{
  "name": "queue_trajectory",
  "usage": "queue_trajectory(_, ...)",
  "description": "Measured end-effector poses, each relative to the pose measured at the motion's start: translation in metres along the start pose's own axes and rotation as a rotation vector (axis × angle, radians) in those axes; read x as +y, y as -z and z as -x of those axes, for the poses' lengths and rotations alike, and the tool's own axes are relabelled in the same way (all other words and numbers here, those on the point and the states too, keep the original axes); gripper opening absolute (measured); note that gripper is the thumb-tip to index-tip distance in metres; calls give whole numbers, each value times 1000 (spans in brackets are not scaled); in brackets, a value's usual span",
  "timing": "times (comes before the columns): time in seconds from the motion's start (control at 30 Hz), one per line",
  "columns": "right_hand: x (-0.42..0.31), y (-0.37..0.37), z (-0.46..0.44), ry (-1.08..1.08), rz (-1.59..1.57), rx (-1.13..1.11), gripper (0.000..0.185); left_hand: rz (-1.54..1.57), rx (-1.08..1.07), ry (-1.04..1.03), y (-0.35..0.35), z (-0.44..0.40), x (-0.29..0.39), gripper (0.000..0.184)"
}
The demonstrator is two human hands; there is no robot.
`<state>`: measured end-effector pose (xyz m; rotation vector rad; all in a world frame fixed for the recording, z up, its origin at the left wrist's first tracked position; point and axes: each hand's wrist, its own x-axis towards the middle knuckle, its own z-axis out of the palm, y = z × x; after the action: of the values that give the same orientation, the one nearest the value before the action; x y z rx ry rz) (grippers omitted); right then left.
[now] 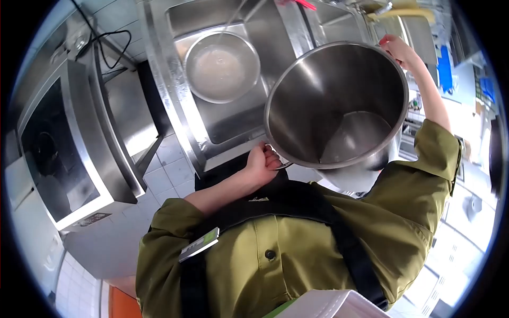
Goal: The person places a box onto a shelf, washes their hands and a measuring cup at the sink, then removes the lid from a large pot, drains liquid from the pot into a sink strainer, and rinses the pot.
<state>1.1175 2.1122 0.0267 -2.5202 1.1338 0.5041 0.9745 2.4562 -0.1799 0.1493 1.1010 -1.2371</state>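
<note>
A large, deep steel pot point(339, 100) is tilted in front of my chest, its wide mouth facing up toward the camera. My left hand point(262, 163) is closed round a handle at the pot's near left rim. At the far right rim, my right hand point(396, 50) is closed on the pot's other side; the handle there is mostly hidden by the fingers. Inside the pot only a shiny bottom shows. Left of it, a round steel bowl point(221, 68) with cloudy, whitish liquid stands in the sink point(238, 123), under a thin stream of water.
An oven-like appliance point(63, 148) with a dark glass door stands at the left, a black cable above it. Something red point(303, 4) lies at the sink's far edge. A second basin point(334, 24) is behind the pot. Blue items point(444, 69) appear at the far right.
</note>
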Motion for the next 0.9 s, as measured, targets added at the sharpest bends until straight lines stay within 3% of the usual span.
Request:
queue_trajectory(0.17,-57,-30,-53,45,177,-76,11,192,-29,78,2,0,31,21)
queue_trajectory(0.33,-92,-58,-111,113,143,-199,12,283,-10,51,-2,1,62,21)
queue_trajectory(0.7,-137,-96,-138,83,134,-411,11,453,-54,149,4,-19,102,22)
queue_trajectory(0.9,-152,-105,-129,29,93,-377,9,501,-102,170,15,-33,111,21)
